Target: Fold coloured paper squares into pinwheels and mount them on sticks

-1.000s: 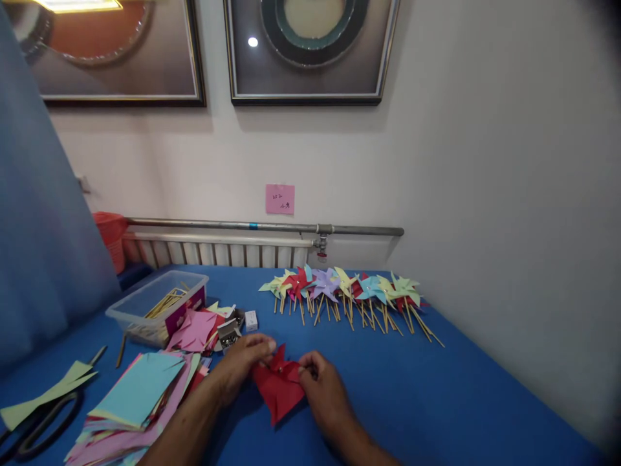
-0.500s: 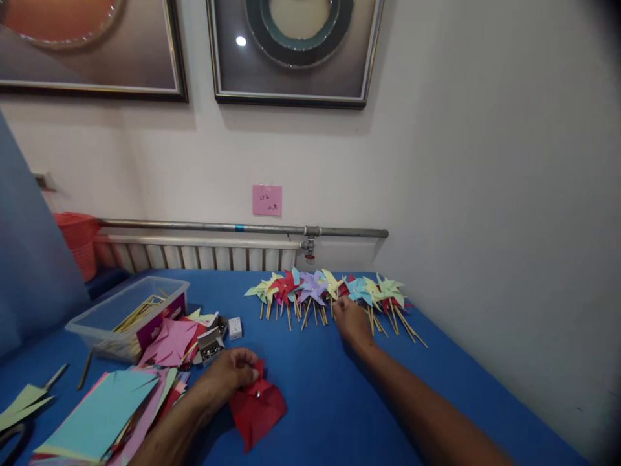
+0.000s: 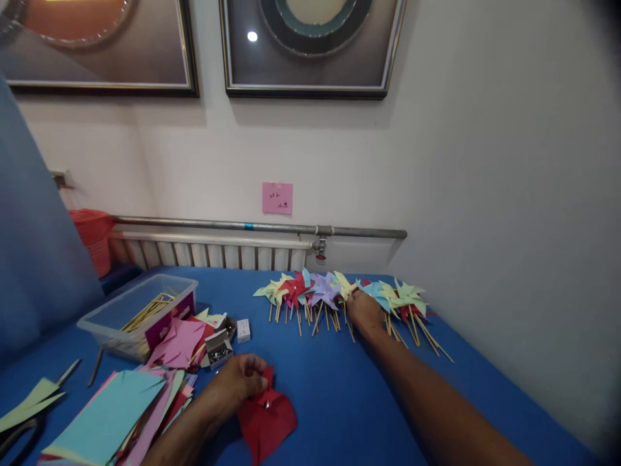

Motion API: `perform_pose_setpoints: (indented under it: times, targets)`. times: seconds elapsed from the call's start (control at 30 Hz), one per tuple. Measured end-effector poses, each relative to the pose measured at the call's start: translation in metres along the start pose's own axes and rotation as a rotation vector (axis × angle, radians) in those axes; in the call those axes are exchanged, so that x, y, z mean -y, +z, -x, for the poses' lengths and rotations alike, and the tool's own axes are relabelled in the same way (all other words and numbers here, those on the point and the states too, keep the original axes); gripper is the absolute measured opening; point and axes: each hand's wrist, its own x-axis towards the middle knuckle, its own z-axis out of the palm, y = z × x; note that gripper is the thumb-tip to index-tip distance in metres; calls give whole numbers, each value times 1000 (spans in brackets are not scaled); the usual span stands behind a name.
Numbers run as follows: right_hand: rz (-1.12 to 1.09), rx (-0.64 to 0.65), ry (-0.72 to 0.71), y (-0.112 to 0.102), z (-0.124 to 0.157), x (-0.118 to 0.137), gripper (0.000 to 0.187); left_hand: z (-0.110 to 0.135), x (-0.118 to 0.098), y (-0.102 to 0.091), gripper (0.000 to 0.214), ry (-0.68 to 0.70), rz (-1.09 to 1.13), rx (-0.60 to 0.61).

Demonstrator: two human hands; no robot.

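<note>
A red paper pinwheel [image 3: 269,427] with a shiny pin at its centre hangs from the pinched thumb and fingers of my left hand [image 3: 237,385], low over the table. No stick shows on it. Farther back, my right hand [image 3: 366,312] reaches into a row of finished paper pinwheels on sticks. Its curled fingers touch the lower edge of a yellow pinwheel [image 3: 343,285], beside a blue pinwheel [image 3: 372,292]. What those fingers grip is hidden behind the hand. A lilac pinwheel [image 3: 324,289] and a red pinwheel [image 3: 295,288] lie left of it.
On the left stand a clear plastic box [image 3: 111,314] of sticks and opened small boxes of pins [image 3: 218,349]. Pink paper cutouts [image 3: 179,343], a stack of coloured paper [image 3: 104,414] and dark-handled scissors [image 3: 22,437] lie nearby. A wall bounds the blue table [image 3: 330,395].
The view has shifted slightly, moving the scene rightward. My right hand has moved a little to the right along the row, and more of a stick shows below the yellow pinwheel. My left hand keeps its pinch.
</note>
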Motion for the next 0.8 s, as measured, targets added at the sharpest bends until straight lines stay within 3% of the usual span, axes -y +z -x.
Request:
perform_pose_setpoints:
  times: [0.2, 0.3, 0.4, 0.5, 0.53, 0.6, 0.67, 0.73, 0.8]
  targets:
    - [-58, 4, 20, 1, 4, -1, 33, -1, 0, 3, 31, -28, 24, -38]
    - [-119, -24, 7, -8, 10, 1, 32, 0, -1, 4, 29, -7, 22, -28]
    - [-227, -30, -99, -24, 31, 2, 33, 4, -11, 5, 27, -5, 27, -21]
    - [-382, 116, -285, -34, 82, 1, 22, 10, -25, 5, 30, -42, 35, 25]
    - [-453, 223, -356, -33, 105, -1, 20, 11, -29, 5, 30, -51, 38, 26]
    - [-709, 566, -478, -27, 158, -3, 19, 13, -34, 5, 30, -53, 38, 10]
    - [-728, 755, -498, -13, 208, -5, 13, 14, -36, 4, 30, -39, 41, -12]
    - [-657, 794, -501, 2, 245, -3, 8, 15, -37, 3, 30, -25, 47, -31]
    - [-570, 732, -532, 13, 263, 0, 10, 15, -38, 2, 31, -20, 57, -48]
